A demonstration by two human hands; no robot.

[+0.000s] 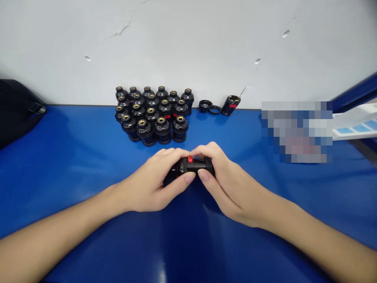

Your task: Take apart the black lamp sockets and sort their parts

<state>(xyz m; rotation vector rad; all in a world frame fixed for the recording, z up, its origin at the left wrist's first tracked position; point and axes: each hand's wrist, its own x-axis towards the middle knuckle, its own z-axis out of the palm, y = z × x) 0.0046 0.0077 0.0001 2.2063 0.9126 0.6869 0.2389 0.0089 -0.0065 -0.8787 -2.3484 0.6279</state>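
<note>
A black lamp socket (196, 166) with a red switch on its upper side lies sideways between my hands, low over the blue table. My left hand (159, 177) is wrapped round its narrower left end, thumb along the near side. Round the wider right end my right hand (224, 181) is closed, its fingertips near the red switch and its thumb in front. Palms and fingers hide both ends of the socket. Just beyond my left hand several upright black lamp sockets (162, 129) with brass-threaded tops stand close together in rows.
Against the pale wall (188, 47) lie a black cap (205, 104), a black ring (215, 110) and a socket body (230, 105) with a red switch and a thin wire sticking up. A blurred-out patch (297, 131) covers something at right. A dark bag (17, 112) sits at far left.
</note>
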